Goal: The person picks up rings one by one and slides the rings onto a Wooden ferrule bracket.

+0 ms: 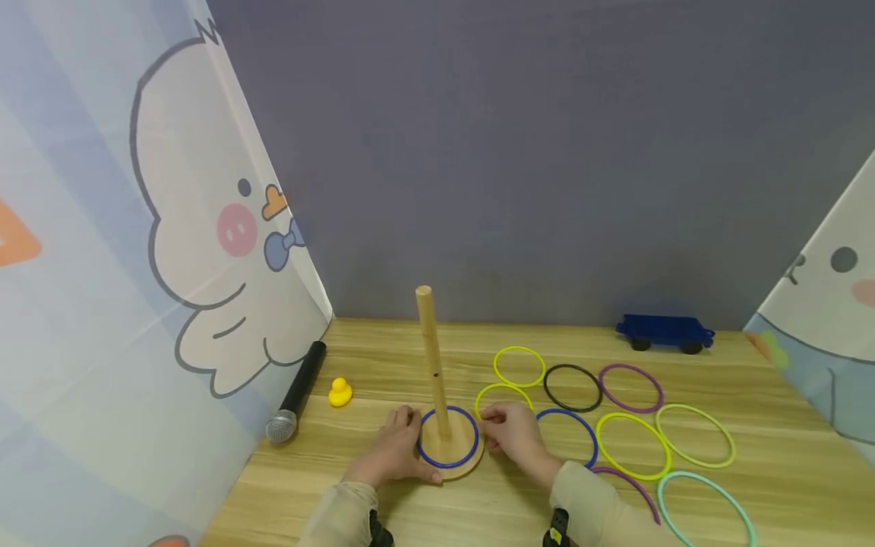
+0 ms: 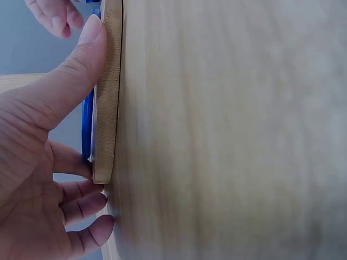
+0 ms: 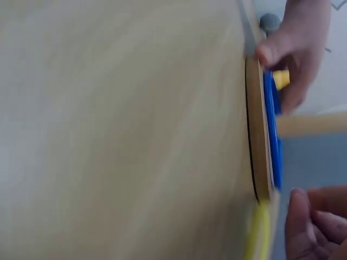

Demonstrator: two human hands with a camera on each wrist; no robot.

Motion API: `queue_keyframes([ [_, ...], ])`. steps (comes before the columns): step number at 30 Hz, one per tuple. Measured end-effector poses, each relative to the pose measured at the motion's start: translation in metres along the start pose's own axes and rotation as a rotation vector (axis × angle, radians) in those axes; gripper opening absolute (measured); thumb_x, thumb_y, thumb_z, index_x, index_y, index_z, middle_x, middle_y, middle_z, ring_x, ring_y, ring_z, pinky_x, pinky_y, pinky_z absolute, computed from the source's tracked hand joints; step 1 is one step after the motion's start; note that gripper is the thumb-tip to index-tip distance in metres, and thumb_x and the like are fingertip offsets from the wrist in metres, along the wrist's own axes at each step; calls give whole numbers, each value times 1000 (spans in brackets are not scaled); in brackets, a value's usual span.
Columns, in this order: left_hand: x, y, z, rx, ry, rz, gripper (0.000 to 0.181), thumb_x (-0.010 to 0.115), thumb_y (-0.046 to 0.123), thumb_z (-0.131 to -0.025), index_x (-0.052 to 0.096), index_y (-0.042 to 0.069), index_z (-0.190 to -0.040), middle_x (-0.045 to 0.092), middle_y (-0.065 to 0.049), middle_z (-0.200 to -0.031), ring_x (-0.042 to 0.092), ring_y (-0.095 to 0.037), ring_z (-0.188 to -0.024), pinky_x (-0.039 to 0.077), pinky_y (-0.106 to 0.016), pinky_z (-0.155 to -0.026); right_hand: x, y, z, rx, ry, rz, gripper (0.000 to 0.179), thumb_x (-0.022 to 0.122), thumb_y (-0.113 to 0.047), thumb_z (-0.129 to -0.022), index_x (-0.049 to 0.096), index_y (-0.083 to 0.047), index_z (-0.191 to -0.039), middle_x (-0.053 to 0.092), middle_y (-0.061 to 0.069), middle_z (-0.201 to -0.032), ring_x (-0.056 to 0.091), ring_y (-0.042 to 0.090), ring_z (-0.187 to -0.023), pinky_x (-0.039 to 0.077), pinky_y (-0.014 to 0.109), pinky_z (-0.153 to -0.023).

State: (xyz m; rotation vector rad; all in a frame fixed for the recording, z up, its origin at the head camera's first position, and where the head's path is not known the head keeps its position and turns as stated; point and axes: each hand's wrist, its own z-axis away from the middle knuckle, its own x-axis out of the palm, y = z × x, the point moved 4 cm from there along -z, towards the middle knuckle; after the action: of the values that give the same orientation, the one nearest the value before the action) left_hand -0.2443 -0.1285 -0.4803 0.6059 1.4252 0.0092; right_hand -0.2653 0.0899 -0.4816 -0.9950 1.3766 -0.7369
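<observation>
A wooden ring-toss stand (image 1: 431,349) with an upright peg and a round base stands on the table. A blue ring (image 1: 447,466) lies around the peg's foot, flat on the base. My left hand (image 1: 395,448) grips the base's rim, thumb at the front and fingers along the left side. Just right of the base is my right hand (image 1: 516,434), its fingers loosely bent. In the right wrist view nothing shows between the right thumb (image 3: 298,219) and fingers. A yellow ring (image 1: 503,385) lies close by those fingertips.
More rings lie flat to the right, among them a black ring (image 1: 573,366), a second blue ring (image 1: 593,441) and a mint ring (image 1: 707,477). A blue toy wagon (image 1: 663,330) stands at the back right. A yellow duck (image 1: 339,392) and a microphone (image 1: 301,387) are at the left.
</observation>
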Motion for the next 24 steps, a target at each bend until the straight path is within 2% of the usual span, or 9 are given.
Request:
queue_keyframes([
  [2, -3, -1, 1, 1, -1, 4, 121, 86, 58, -60, 36, -15, -142, 37, -25, -136, 34, -39, -125, 36, -55, -102, -7, -3, -1, -64, 16, 174, 3, 74, -1, -80, 73, -3, -82, 67, 1, -71, 60, 13, -58, 51, 29, -53],
  [4, -5, -1, 2, 1, -2, 8, 120, 87, 57, -60, 36, -15, -142, 37, -26, -137, 33, -40, -126, 35, -56, -103, -13, -5, -2, -120, 26, 344, 9, 77, -4, -78, 70, -9, -75, 64, -4, -69, 57, 11, -62, 48, 30, -57],
  [7, -10, -2, 3, 3, 1, 21, 119, 88, 54, -60, 36, -16, -141, 36, -28, -137, 33, -42, -126, 33, -59, -102, -17, -7, -4, -160, 9, 501, 18, 80, -4, -74, 66, -14, -68, 59, -7, -67, 53, 10, -64, 45, 31, -59],
  [12, -10, -3, 2, 4, -12, -2, 120, 86, 57, -61, 36, -14, -142, 36, -27, -138, 33, -42, -127, 34, -58, -103, -15, -5, -7, -182, -49, 609, 29, 84, -4, -69, 58, -15, -61, 51, -9, -62, 46, 11, -60, 41, 30, -57],
  [16, -5, -2, 1, 23, -6, -26, 120, 84, 61, -61, 38, -14, -142, 38, -26, -137, 35, -41, -125, 36, -56, -102, -15, -3, -7, -247, -49, 671, 33, 82, -2, -70, 55, -15, -59, 48, -9, -60, 44, 10, -59, 40, 29, -56],
  [19, -1, -1, 1, 31, 4, -26, 119, 85, 62, -60, 39, -14, -141, 40, -26, -135, 36, -39, -123, 37, -55, -102, -17, -5, -7, -335, -1, 715, 32, 79, 1, -73, 55, -16, -61, 49, -9, -61, 46, 10, -58, 41, 28, -54],
  [24, 5, -2, 1, 27, 15, -27, 119, 85, 61, -59, 40, -12, -141, 40, -25, -135, 37, -39, -124, 37, -56, -101, -28, -21, -8, -497, 185, 746, 18, 75, 1, -79, 63, -11, -74, 60, -2, -69, 57, 17, -65, 50, 32, -61],
])
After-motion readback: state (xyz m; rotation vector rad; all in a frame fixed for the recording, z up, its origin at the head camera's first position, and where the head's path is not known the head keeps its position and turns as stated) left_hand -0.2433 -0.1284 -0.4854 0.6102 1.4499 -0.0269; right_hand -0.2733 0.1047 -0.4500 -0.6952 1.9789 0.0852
